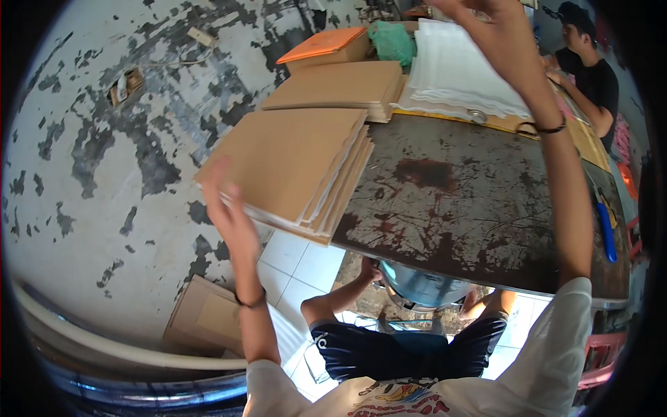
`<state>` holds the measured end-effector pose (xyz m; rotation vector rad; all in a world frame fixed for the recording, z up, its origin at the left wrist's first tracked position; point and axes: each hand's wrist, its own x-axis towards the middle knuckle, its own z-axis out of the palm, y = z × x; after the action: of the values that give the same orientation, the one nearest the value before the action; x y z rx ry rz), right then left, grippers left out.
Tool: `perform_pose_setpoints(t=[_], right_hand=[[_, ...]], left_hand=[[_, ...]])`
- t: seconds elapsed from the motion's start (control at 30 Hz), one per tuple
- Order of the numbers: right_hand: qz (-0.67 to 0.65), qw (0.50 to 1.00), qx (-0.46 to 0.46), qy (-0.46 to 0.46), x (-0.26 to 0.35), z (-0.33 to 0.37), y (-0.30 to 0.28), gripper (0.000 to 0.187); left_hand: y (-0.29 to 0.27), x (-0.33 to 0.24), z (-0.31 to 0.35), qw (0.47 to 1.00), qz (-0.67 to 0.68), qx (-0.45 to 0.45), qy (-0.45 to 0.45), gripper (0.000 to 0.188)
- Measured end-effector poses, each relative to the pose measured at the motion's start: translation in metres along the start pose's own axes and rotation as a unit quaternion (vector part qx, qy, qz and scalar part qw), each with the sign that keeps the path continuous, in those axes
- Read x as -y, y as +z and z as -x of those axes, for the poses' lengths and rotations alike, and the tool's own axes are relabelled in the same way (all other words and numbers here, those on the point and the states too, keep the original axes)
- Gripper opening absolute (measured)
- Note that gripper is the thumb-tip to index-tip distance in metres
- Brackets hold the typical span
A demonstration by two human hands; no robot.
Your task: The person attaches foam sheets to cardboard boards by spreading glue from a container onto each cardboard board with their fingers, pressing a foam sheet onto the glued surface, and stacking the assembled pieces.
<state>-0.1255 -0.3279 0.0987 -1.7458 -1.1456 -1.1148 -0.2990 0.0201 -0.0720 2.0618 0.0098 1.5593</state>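
Note:
My left hand is slightly blurred, its fingers apart, at the near left corner of a stack of brown cardboard sheets. White layers show between the sheets along the stack's right side. Whether the fingertips touch the stack, I cannot tell. My right hand is raised at the far side of the table, in front of a pile of white foam sheets. Its fingers look spread, partly cut off by the top edge, and nothing shows in them. Dark bands circle both wrists.
Behind lie another cardboard stack, an orange pad and a green plastic bag. On the worn dark table are a small round metal piece and a blue-handled cutter. A co-worker sits at the far right.

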Motion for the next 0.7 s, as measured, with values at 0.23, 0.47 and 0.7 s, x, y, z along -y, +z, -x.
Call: perform_pose_setpoints(t=[0.23,0.47,0.7], right_hand=[[-0.030,0.993,0.069,0.094,-0.147,0.059,-0.097,0.024],[0.082,0.972,0.179,0.124,-0.200,0.081,-0.117,0.031],[0.138,0.954,0.196,0.178,-0.193,0.086,-0.145,0.044]], left_hand=[[0.105,-0.168,0.029,0.900,0.213,0.312,0.219,0.019],[0.290,-0.199,-0.052,0.887,0.148,0.334,0.282,0.028],[0.369,-0.182,-0.101,0.704,-0.059,0.676,0.207,0.052]])
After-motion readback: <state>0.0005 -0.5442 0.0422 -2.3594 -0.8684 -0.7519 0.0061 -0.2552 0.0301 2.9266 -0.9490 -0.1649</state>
